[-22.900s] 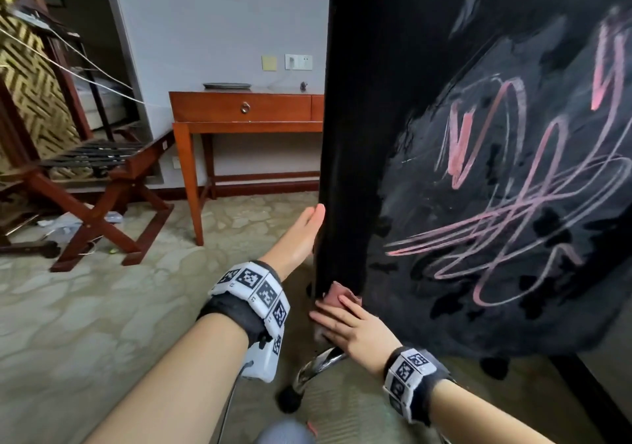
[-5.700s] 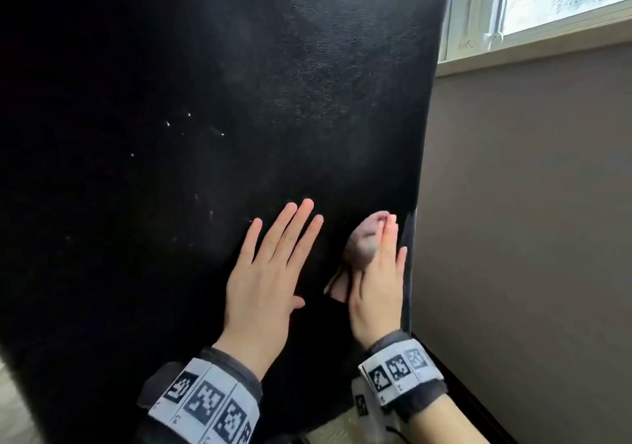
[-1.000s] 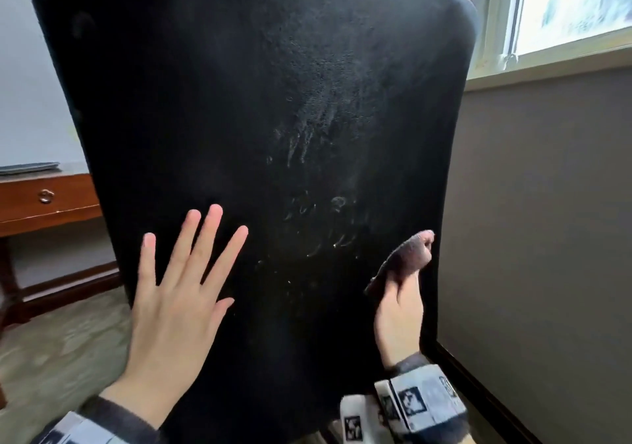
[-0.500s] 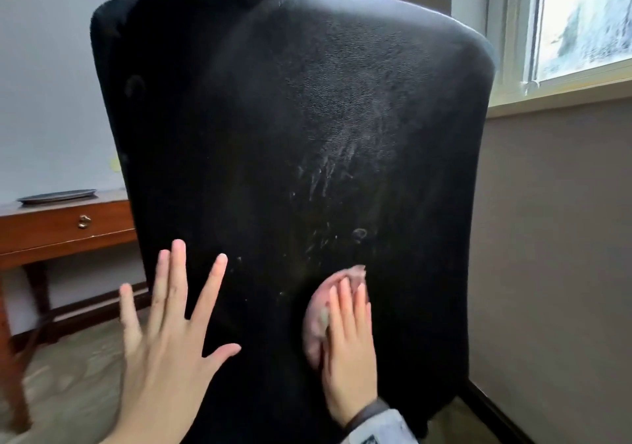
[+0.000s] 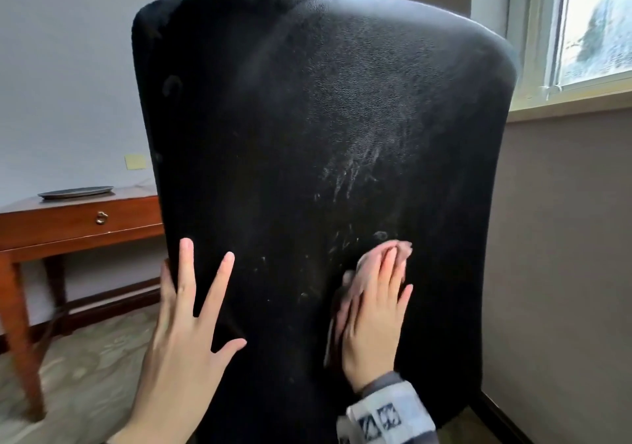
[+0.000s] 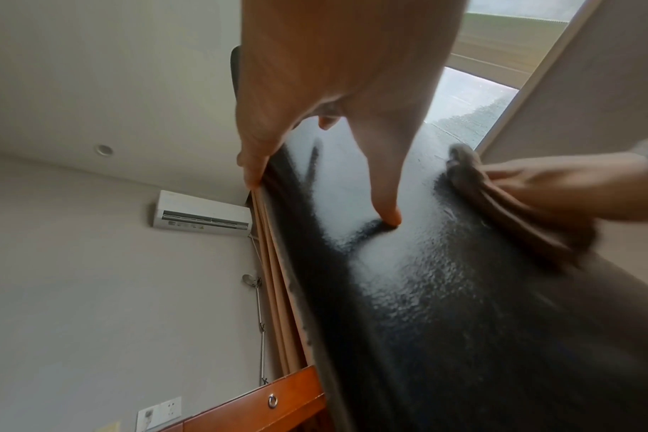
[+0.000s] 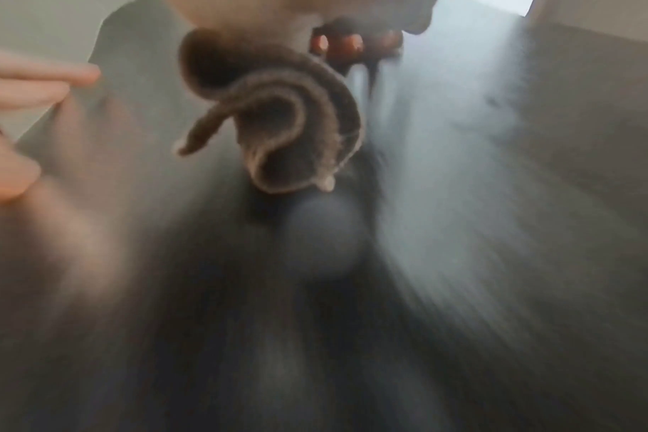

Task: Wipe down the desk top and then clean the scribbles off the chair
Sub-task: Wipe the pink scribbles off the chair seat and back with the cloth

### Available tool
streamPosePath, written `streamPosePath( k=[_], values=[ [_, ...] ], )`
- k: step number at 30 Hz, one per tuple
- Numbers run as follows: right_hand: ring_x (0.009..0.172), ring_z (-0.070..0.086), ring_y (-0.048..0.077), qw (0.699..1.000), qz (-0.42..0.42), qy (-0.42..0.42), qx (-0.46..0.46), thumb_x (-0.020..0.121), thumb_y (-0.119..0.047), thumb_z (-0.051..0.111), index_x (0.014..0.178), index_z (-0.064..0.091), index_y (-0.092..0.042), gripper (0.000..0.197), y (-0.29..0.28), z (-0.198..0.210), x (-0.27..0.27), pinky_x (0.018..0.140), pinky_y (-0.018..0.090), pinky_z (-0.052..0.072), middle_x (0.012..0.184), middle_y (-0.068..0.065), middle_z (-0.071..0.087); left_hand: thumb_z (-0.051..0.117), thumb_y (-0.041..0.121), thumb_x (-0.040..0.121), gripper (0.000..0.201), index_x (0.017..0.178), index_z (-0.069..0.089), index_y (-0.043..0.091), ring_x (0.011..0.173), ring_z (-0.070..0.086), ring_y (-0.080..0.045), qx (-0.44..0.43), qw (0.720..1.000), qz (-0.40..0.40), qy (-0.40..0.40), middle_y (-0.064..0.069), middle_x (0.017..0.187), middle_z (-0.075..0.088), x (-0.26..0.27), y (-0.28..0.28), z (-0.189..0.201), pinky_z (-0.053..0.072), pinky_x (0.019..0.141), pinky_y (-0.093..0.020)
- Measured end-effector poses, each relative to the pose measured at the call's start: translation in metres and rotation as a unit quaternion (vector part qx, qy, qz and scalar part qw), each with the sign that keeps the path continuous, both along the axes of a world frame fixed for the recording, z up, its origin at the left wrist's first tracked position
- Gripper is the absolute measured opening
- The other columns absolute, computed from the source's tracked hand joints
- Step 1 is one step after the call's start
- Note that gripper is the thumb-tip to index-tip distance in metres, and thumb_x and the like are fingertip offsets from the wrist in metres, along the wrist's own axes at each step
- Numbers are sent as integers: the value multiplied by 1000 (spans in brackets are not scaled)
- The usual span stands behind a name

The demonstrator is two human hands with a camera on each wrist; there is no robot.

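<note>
The black chair back (image 5: 307, 118) fills the head view, with faint whitish smears (image 5: 349, 173) across its middle. My right hand (image 5: 376, 310) lies flat with straight fingers on a pink-brown cloth (image 5: 400, 247), pressing it against the lower middle of the chair back. My left hand (image 5: 191, 327) is spread flat on the lower left, its outer fingers at the chair's left edge. In the left wrist view, my left hand's fingers (image 6: 385, 187) touch the chair back (image 6: 463, 321), with the cloth (image 6: 518, 222) beside them. The right wrist view is blurred and shows the folded cloth (image 7: 289, 122).
A wooden desk (image 5: 68, 224) with a drawer and a dark plate (image 5: 75, 191) stands behind the chair on the left. A grey wall (image 5: 564, 272) and window (image 5: 598, 23) are close on the right. Patterned carpet (image 5: 85, 375) lies below.
My right hand has carried the cloth from the chair's right edge to its lower middle, then slightly up and right. My left hand has shifted towards the chair's left edge. The view has pulled back.
</note>
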State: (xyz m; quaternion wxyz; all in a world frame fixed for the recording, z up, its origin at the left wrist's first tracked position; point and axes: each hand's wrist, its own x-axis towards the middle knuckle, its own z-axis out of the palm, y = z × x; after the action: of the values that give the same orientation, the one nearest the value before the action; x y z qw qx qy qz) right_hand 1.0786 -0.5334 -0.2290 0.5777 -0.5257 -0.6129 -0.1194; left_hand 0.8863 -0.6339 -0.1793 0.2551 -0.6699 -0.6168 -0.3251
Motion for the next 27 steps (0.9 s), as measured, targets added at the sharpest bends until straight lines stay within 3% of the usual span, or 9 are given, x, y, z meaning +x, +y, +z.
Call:
streamPosePath(
  k=[3,5,9,11,15,18,20,25,27],
  values=[
    [144,-8,28,997,7,76,0,96,-13,27,149,5,-4,58,13,60,14,115,54,9,157,13,-3,93,29,41,131,149,18,26,134,27,-45,0,1000,-6,-3,-11,159,2,0,-1,-1,57,49,-48],
    [143,3,37,998,-12,55,33,93,-15,26,148,4,-3,61,12,61,7,113,56,17,155,19,6,93,30,40,133,149,19,25,133,29,-46,2,1000,-1,-4,-12,159,3,2,1,-2,57,47,-47],
    [142,6,39,985,-24,-152,73,96,-18,26,149,1,-8,60,-14,-44,-41,108,53,21,157,14,2,95,29,36,135,149,20,25,134,28,-46,8,1000,7,-3,-13,158,4,3,1,-3,57,51,-48],
    [144,4,36,980,-12,-175,89,103,-22,14,149,2,-8,50,-17,-69,-47,107,53,21,157,12,-1,94,29,37,134,149,21,24,134,28,-45,13,1000,5,1,-13,158,4,2,1,-2,58,53,-48],
    [142,7,38,991,-37,-105,72,98,-17,20,149,-1,-6,56,-8,6,-38,111,53,14,156,17,1,94,26,41,131,149,20,23,135,27,-44,22,1000,-1,2,-13,158,3,2,-1,-2,58,55,-46],
    [141,10,43,997,-23,1,70,93,-19,27,146,13,2,59,0,89,-30,113,55,14,153,25,12,94,25,40,132,150,20,21,135,27,-44,28,1000,-4,-5,-12,159,4,5,-2,-3,58,53,-43],
    [140,12,45,995,-19,31,88,93,-16,29,144,20,3,56,-1,108,-32,112,57,19,151,26,16,94,25,40,132,149,20,21,134,29,-44,30,1000,-6,-6,-11,159,5,5,-2,-4,58,52,-42],
    [142,16,37,968,8,-210,137,93,-23,37,147,18,-7,59,-28,2,-62,109,54,24,156,12,10,96,20,31,135,147,27,21,132,34,-45,29,1000,4,-8,-15,157,14,4,1,-6,58,55,-46],
    [143,15,30,956,22,-265,124,92,-28,42,147,21,-12,61,-25,-10,-52,110,54,22,157,6,8,96,16,32,135,147,26,22,134,31,-45,33,999,-2,-15,-13,158,11,6,3,-6,57,58,-47]
  ],
)
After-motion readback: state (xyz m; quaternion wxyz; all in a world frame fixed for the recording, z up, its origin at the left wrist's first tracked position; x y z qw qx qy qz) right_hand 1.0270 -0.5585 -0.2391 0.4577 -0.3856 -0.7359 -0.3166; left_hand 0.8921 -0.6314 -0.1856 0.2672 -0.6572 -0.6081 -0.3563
